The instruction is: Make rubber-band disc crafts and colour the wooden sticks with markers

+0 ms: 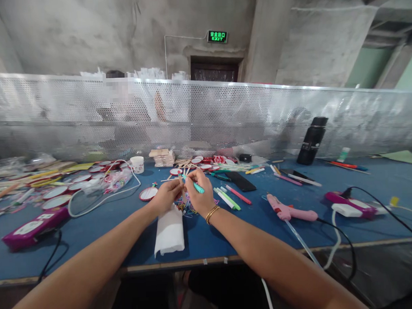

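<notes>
My left hand is closed on a small wooden craft stick with a reddish end, held upright above the table. In my right hand is a teal marker pen, gripped like a pencil with its tip at the stick. A folded white tissue lies just under my left hand. Behind my hands is a heap of coloured loops, partly hidden by them. Green markers and a pink marker lie right of my right hand. A round red-rimmed piece sits left of my left hand.
A pink glue gun lies at the right, near a purple power strip. Another purple power strip is at the left. A black bottle stands before the perforated metal screen. A person sits behind it. A paper cup stands at the back.
</notes>
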The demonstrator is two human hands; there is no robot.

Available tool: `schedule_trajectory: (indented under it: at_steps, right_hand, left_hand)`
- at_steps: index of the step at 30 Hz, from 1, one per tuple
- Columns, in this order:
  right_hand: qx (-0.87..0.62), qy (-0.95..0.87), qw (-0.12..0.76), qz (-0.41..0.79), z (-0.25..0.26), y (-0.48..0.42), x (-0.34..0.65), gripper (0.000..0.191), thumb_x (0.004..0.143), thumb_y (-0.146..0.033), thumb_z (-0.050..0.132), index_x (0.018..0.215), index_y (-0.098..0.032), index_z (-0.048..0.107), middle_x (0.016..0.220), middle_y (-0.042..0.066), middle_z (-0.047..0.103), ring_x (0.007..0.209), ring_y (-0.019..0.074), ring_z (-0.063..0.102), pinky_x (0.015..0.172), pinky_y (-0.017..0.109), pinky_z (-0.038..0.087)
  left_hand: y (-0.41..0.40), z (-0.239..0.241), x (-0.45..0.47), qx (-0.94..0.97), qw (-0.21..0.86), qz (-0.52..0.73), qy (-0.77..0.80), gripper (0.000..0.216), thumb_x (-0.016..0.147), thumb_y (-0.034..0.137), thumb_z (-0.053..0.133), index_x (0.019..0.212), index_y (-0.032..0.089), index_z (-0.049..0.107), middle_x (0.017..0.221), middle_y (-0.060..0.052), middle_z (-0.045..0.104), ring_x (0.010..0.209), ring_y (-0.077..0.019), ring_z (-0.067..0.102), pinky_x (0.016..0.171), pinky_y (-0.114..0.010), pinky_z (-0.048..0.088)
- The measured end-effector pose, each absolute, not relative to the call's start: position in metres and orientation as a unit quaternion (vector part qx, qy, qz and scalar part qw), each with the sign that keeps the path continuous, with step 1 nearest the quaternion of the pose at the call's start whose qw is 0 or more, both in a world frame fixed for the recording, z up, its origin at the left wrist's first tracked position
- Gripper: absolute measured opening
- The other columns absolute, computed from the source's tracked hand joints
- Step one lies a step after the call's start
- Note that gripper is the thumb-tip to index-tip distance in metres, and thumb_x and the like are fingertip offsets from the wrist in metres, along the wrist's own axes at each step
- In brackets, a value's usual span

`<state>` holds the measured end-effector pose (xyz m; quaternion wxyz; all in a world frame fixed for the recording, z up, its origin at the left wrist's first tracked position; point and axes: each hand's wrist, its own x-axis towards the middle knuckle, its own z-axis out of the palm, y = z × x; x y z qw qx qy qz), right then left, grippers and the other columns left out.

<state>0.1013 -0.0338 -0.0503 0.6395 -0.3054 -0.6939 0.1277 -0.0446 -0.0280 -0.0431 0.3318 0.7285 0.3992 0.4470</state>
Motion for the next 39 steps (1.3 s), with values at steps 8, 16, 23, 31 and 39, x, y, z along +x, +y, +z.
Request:
schedule_trajectory:
  at_steps: [8,16,23,31,39]
  right_hand:
    - [-0.315,-0.696,0.634,0.120,-0.0502,-0.0343,0.1010,0.011,0.091,-0.030,0.049,0.083,-0.023,0.052,0.071,0.000,0.063,0.068,0.0166,0.062,0.069,0.028,0.048]
    - [-0.307,-0.697,0.635,0.127,-0.0483,-0.0354,0.1018,0.010,0.090,-0.029,0.050,0.082,-0.023,0.051,0.069,0.000,0.063,0.066,0.0164,0.063,0.068,0.028,0.048]
    - [-0.305,-0.694,0.639,0.131,-0.0489,-0.0359,0.1011,0.011,0.090,-0.029,0.050,0.081,-0.022,0.051,0.069,-0.001,0.063,0.067,0.0162,0.062,0.068,0.028,0.048]
    - [-0.292,-0.701,0.635,0.141,-0.0500,-0.0372,0.0992,0.012,0.091,-0.031,0.049,0.083,-0.023,0.053,0.071,-0.001,0.063,0.068,0.0161,0.062,0.068,0.028,0.048]
    - [-0.310,-0.689,0.643,0.124,-0.0505,-0.0330,0.1006,0.010,0.090,-0.029,0.050,0.082,-0.023,0.052,0.069,-0.001,0.063,0.067,0.0167,0.062,0.069,0.029,0.048]
  left_hand:
    - [-0.0262,-0.0443,-0.0445,0.730,0.329,0.450,0.396,0.045,0.077,0.057,0.061,0.060,0.018,0.045,0.049,0.005,0.041,0.046,-0.0082,0.034,0.046,-0.023,0.027]
    - [-0.0271,-0.0438,-0.0446,0.733,0.323,0.448,0.396,0.045,0.078,0.056,0.062,0.060,0.018,0.046,0.050,0.005,0.041,0.047,-0.0082,0.035,0.046,-0.023,0.027]
    - [-0.0275,-0.0437,-0.0448,0.732,0.325,0.451,0.394,0.044,0.079,0.057,0.060,0.062,0.017,0.048,0.050,0.005,0.041,0.047,-0.0080,0.034,0.046,-0.022,0.026]
    - [-0.0272,-0.0458,-0.0433,0.727,0.346,0.453,0.383,0.044,0.077,0.056,0.062,0.064,0.017,0.048,0.052,0.005,0.038,0.048,-0.0079,0.032,0.047,-0.023,0.024]
    - [-0.0279,-0.0433,-0.0437,0.725,0.338,0.452,0.394,0.046,0.077,0.059,0.061,0.063,0.018,0.047,0.050,0.005,0.040,0.047,-0.0080,0.033,0.046,-0.022,0.025]
